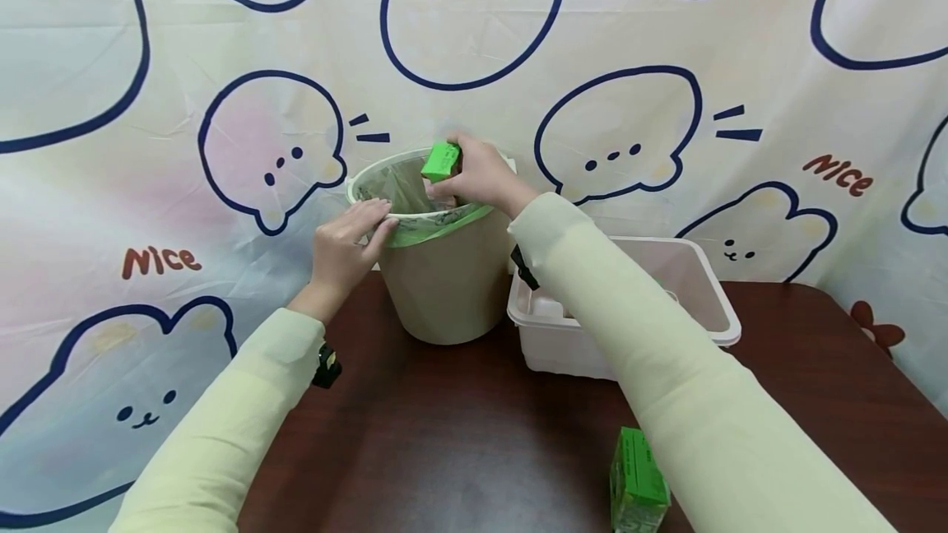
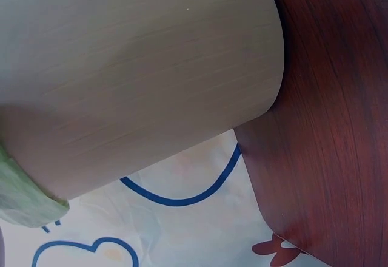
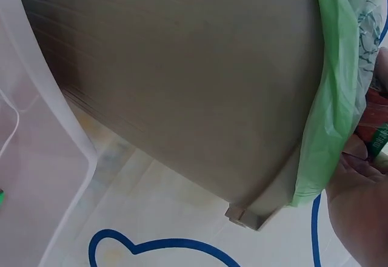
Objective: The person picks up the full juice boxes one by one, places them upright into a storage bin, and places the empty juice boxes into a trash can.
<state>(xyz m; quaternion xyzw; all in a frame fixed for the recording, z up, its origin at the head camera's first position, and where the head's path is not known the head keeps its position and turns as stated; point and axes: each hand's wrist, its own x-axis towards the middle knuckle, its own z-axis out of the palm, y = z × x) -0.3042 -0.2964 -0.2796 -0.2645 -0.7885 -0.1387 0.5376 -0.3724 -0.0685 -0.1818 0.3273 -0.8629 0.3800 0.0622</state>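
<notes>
A tan trash bin (image 1: pixel 450 286) stands upright on the table, lined with a green plastic bag (image 1: pixel 433 229) folded over its rim. My left hand (image 1: pixel 344 241) holds the near left of the rim, fingers on top and thumb against the outside of the bag. At the bin's mouth, my right hand (image 1: pixel 481 175) grips a small green-topped carton (image 1: pixel 442 161). The right wrist view shows red and green on the carton (image 3: pixel 377 118), partly hidden by the fingers and the bag. The left hand is out of the left wrist view, which mostly shows the bin wall (image 2: pixel 151 67).
A white plastic tub (image 1: pixel 563 344) stands right of the bin, partly covered by the right sleeve (image 1: pixel 652 336). Another green box (image 1: pixel 638 479) stands near the front of the dark wooden table (image 1: pixel 415 451). A cartoon-print curtain (image 1: pixel 459 113) hangs close behind.
</notes>
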